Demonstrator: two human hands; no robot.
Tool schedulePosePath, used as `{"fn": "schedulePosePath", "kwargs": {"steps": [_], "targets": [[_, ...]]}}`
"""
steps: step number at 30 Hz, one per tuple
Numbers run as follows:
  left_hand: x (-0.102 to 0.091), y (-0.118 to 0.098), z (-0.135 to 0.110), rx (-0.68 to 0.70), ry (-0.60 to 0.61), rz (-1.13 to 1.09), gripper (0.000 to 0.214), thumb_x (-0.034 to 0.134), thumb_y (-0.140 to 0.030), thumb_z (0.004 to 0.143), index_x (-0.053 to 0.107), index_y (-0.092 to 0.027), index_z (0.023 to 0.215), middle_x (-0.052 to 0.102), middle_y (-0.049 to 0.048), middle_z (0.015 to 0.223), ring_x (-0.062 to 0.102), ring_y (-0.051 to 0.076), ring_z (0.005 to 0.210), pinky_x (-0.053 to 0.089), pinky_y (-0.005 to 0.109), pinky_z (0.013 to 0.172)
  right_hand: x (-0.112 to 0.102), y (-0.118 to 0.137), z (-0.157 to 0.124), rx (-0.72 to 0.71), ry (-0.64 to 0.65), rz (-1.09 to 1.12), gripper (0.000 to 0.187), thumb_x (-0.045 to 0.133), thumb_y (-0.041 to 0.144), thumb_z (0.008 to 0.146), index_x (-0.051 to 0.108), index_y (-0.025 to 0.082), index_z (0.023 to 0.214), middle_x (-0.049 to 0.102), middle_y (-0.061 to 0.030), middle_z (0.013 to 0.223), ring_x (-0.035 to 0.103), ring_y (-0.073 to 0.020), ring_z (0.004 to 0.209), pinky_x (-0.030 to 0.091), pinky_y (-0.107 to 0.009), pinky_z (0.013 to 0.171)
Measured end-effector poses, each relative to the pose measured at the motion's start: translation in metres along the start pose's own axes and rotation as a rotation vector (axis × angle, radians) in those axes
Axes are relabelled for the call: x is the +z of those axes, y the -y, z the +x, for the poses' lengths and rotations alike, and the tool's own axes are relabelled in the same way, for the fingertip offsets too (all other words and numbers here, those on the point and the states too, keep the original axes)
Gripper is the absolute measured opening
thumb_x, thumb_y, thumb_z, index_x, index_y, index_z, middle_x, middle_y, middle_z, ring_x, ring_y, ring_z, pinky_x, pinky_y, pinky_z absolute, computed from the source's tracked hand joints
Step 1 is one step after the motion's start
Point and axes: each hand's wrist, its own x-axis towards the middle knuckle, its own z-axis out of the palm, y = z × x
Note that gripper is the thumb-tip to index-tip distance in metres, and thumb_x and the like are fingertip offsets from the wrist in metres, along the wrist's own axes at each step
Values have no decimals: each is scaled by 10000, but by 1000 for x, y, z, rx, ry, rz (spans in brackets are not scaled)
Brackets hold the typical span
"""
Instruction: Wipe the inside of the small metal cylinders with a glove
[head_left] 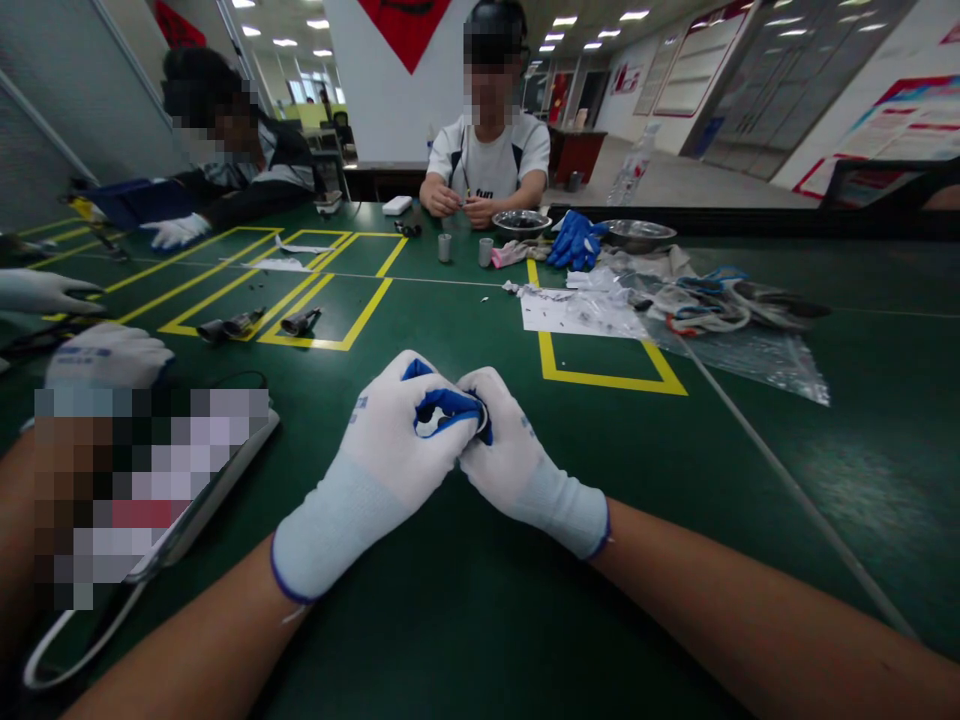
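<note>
My left hand (390,430) and my right hand (504,440) meet above the green table, both in white gloves with blue-coated fingers. Between their pinched fingertips sits a small part with a pale, ring-like edge (482,414); the fingers cover most of it, and its kind cannot be made out. Both hands are closed around it. On the table beyond lie dark grey metal fittings with a cone-shaped end (301,320), inside and beside a yellow taped outline (360,320).
A co-worker's gloved hand (109,358) reaches in at left, beside a blurred-out device with a white cable (82,650). Right of centre are white paper (581,314) with small bits, a plastic bag (772,365), blue gloves (576,240) and metal bowls (637,235). Another person sits opposite.
</note>
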Motion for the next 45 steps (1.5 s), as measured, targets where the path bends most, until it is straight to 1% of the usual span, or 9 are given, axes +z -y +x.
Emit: {"fn": "schedulePosePath", "kwargs": {"steps": [7,11,15,22,27,33,38,42,45], "targets": [[-1,-1,0,-61,32,12,163,713,-290,911,742,-192,785,649,29,935,650,203,836,563,361,740,5,-4,-2,-60,-36,-116,195,600,94,835,508,235,935,520,-42,980,578,-218,852,528,-389,740],[2,-3,1,-142,46,-74,131,726,-237,875,724,-183,755,663,27,918,673,207,865,565,355,757,7,-7,-3,-71,-64,-203,183,609,102,832,518,231,924,528,-58,998,580,-230,854,522,-399,727],[8,-6,2,-229,15,-126,153,717,-211,864,678,-181,719,655,24,868,673,202,821,548,343,720,9,-11,-4,-84,-114,-277,163,608,116,837,534,227,932,542,-71,1000,592,-248,857,529,-416,724],[11,-4,6,-380,84,-427,127,777,-119,816,697,-162,726,686,-15,710,643,156,694,505,290,670,13,-20,-7,-171,-215,-422,154,566,145,829,558,213,967,545,-102,1001,583,-290,863,490,-450,699],[12,-2,8,-404,27,-394,169,796,-137,801,667,-168,696,672,-20,698,618,148,673,478,284,639,13,-24,-6,-181,-246,-482,176,567,155,798,569,199,969,543,-114,996,581,-303,859,462,-440,683],[10,3,11,-378,116,-448,162,782,-166,793,682,-168,666,662,-18,641,608,154,637,457,288,624,12,-23,-7,-215,-251,-546,179,584,155,800,579,203,971,555,-113,995,589,-302,854,428,-421,680],[12,6,12,-408,173,-641,142,743,-146,814,708,-153,677,667,-7,645,588,146,635,468,287,649,13,-23,-8,-213,-262,-563,182,558,127,808,580,203,971,564,-114,1000,592,-293,860,435,-415,690],[14,5,12,-420,158,-546,143,766,-153,820,712,-158,688,667,-13,649,595,148,633,462,283,635,14,-24,-7,-201,-261,-578,191,541,119,809,603,190,975,570,-120,1001,603,-298,868,444,-411,693],[15,2,12,-424,76,-425,141,801,-137,790,701,-167,696,677,-17,669,613,157,657,461,287,631,13,-24,-7,-196,-251,-596,194,540,124,804,617,183,972,578,-124,997,607,-298,854,447,-404,681]]}}
